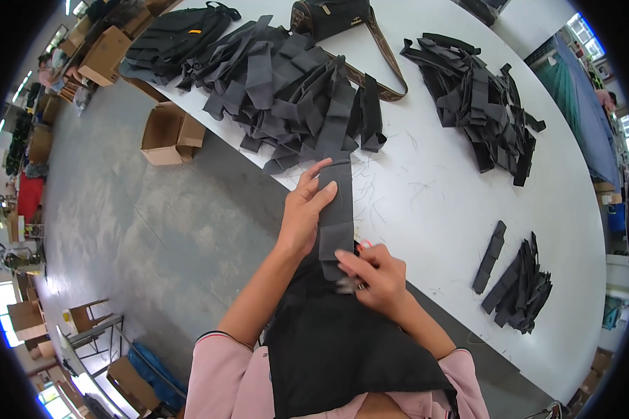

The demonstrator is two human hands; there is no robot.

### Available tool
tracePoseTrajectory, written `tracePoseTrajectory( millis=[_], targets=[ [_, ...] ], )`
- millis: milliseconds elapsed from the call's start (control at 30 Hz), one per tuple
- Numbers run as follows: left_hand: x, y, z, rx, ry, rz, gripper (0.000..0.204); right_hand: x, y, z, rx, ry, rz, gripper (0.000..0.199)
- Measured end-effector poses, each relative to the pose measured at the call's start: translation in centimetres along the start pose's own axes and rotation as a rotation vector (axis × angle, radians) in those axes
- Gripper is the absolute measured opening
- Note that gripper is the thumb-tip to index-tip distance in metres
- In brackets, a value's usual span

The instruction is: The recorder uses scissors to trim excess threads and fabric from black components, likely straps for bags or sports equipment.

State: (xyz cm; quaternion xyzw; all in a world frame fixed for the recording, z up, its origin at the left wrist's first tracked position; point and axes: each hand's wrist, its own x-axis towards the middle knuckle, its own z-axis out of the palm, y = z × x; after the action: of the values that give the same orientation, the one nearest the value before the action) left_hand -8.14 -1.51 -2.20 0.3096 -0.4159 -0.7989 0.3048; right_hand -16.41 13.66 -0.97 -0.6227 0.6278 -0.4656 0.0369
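Observation:
A dark grey fabric strip hangs lengthwise in front of me, over the table's near edge. My left hand pinches its upper part between thumb and fingers. At its lower end, my right hand is closed around small thread snips, whose metal part is smeared by motion; a bit of red shows above the fingers. The right thumb lies against the strip. Just beyond the left hand, a large loose heap of similar grey strips covers the table's left part.
The white table carries another strip pile at far right, a smaller bundle at near right and a single strip. A black backpack and a shoulder bag lie at the back. An open cardboard box stands on the floor.

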Motion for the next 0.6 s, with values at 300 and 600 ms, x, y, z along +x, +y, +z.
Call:
tracePoseTrajectory(
  millis=[300,600],
  targets=[
    [-1.0,-3.0,-1.7,0.106,0.198,-0.030,0.035,2.0,1.3,-0.8,0.321,0.083,0.434,0.010],
    [-3.5,-2.1,-1.2,0.203,-0.278,-0.106,0.025,1.6,3.1,-1.0,0.923,-0.063,1.005,0.016]
  ],
)
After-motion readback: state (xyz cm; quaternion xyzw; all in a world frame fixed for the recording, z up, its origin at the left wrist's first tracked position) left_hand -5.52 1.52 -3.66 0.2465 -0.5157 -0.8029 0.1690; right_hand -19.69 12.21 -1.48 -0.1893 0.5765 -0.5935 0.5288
